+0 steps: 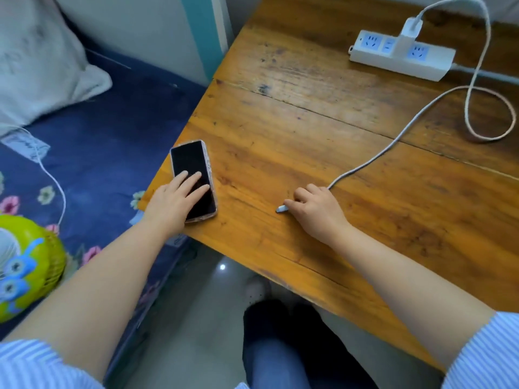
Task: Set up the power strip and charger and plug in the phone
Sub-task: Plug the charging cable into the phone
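Note:
A black-screened phone [188, 163] in a clear case lies face up at the left corner of the wooden table [309, 113]. My left hand [175, 202] rests on its lower half, fingers spread flat over the screen. My right hand [316, 210] pinches the plug end of the white charging cable [404, 133]; the connector tip [280, 209] sticks out to the left, a hand's width right of the phone. The cable loops back to a white charger [408, 35] plugged into the white power strip [401, 54] at the far right.
The power strip's own grey cord [483, 74] runs off the right edge. Left of the table is a bed with a blue floral sheet [106, 141], a grey pillow [36, 57], a thin white cord [53, 181] and a green toy fan [25, 265]. My legs are below the table edge.

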A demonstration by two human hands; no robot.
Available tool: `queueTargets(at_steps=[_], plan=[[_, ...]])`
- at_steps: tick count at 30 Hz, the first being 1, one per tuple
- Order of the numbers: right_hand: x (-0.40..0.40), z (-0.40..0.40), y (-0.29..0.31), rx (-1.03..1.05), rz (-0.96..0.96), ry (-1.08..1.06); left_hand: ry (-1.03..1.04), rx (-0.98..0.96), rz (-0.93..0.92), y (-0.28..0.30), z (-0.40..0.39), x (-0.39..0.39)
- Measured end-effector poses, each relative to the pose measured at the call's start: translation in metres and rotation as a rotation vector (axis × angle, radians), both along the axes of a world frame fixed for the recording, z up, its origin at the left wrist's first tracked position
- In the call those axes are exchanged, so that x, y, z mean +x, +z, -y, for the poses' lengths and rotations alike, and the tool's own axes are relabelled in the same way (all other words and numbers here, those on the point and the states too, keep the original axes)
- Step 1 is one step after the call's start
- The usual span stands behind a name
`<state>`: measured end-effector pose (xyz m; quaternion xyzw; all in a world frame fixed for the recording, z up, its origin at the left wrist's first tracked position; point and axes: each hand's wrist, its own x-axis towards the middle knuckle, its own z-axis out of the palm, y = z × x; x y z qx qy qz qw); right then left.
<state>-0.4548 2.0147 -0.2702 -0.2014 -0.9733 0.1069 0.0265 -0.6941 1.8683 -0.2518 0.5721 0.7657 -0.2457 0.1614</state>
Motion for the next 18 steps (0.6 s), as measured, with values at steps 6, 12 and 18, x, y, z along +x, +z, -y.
queueTargets(at_steps=[6, 12, 18], plan=[[0.001, 0.026, -0.009, -0.119, -0.129, -0.234, -0.544, -0.221, -0.149, -0.004, -0.017, -0.021], [-0.011, 0.043, -0.008, -0.259, -0.181, -0.352, -0.78, -0.248, -0.103, -0.007, -0.032, -0.038], [-0.017, 0.061, 0.004, -0.341, -0.319, -0.482, -0.651, -0.184, 0.039, -0.006, -0.047, -0.039]])
